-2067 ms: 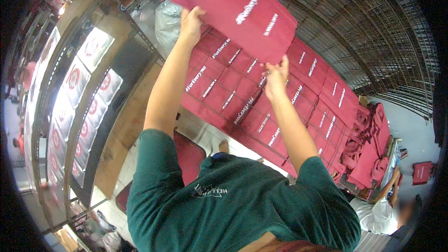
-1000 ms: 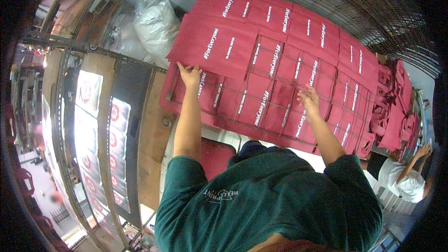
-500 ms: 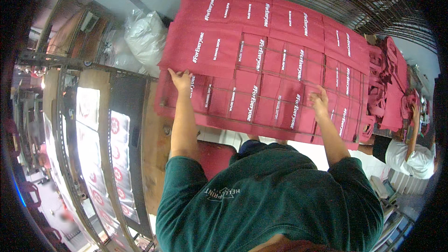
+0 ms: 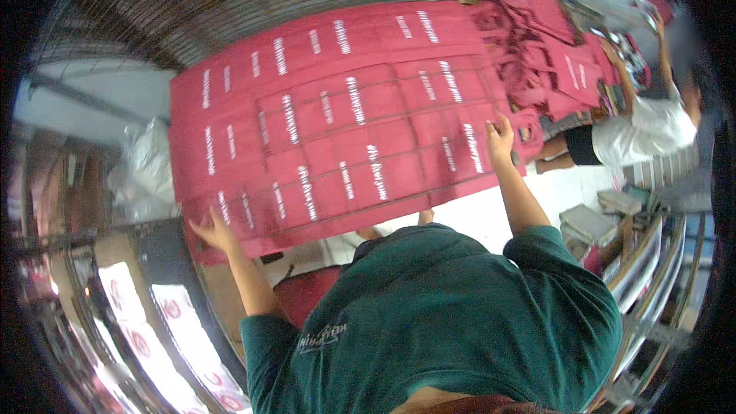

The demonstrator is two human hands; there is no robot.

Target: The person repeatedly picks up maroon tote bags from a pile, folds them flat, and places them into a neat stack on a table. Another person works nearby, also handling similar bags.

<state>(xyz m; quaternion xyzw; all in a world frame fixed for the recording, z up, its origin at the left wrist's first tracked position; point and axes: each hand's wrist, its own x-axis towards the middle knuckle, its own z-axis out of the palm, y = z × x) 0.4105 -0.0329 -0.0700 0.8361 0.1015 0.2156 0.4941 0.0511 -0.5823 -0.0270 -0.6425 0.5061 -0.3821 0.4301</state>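
Observation:
Red fabric sheets [image 4: 307, 92] with white print lie in rows before me. Thin wire grid lines [image 4: 399, 100] cross over several of them. My left hand [image 4: 216, 233] is at the near left corner of the sheets, thumb and fingers apart, with nothing plainly held. My right hand [image 4: 501, 138] is raised at the near right side of the sheets, fingers curled in. Blur hides what, if anything, is between its fingers.
A heap of red fabric pieces with straps [image 4: 529, 69] lies at the far right, where a person in a white shirt [image 4: 640, 134] works. White plastic bags [image 4: 152, 165] are at left. Stacked wire racks [image 4: 253, 0] rise behind. Printed white sheets [image 4: 126, 299] line the lower left.
My view has swung to the right, bringing more of the heap and the other person into sight. My left hand has come down to the near corner; my right hand has shifted rightward.

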